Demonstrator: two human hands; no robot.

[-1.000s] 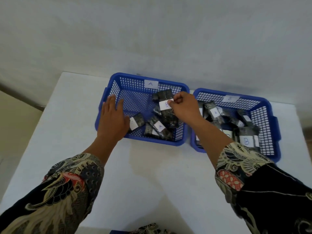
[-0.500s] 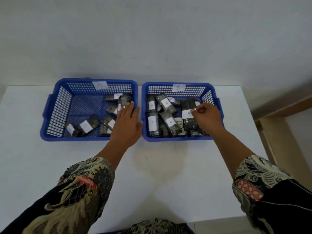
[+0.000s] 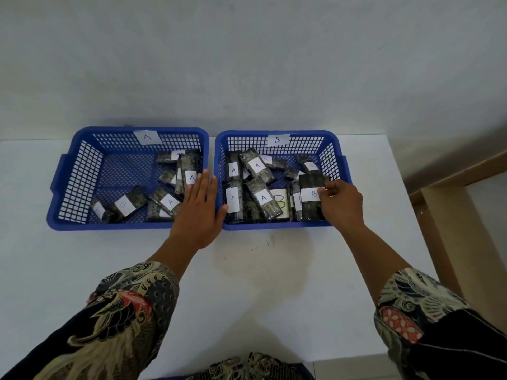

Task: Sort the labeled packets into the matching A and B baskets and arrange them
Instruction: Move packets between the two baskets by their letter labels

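The B packet (image 3: 311,197) sits at the near right side of the B basket (image 3: 336,149), standing among other dark packets. The right hand (image 3: 341,205) pinches its right edge between thumb and fingertips. One second ago this hand held the packet over the A basket (image 3: 70,174); half a second ago it was already over the B basket, and now the packet is a little lower, down among the others.

The left hand (image 3: 199,212) lies flat with its fingers straight and close together. It rests on the near right corner of the A basket, with the thumb reaching across to the rim of the B basket. A second ago it lay on the left part of the A basket; since half a second ago it has hardly moved.

The two blue baskets stand side by side, touching, at the far side of the white table (image 3: 247,283). The A basket is on the left and the B basket is on the right. Each has a white label on its far wall. Packets marked A and B lie mixed in both baskets. The view has also swung, so both baskets now sit in the middle.
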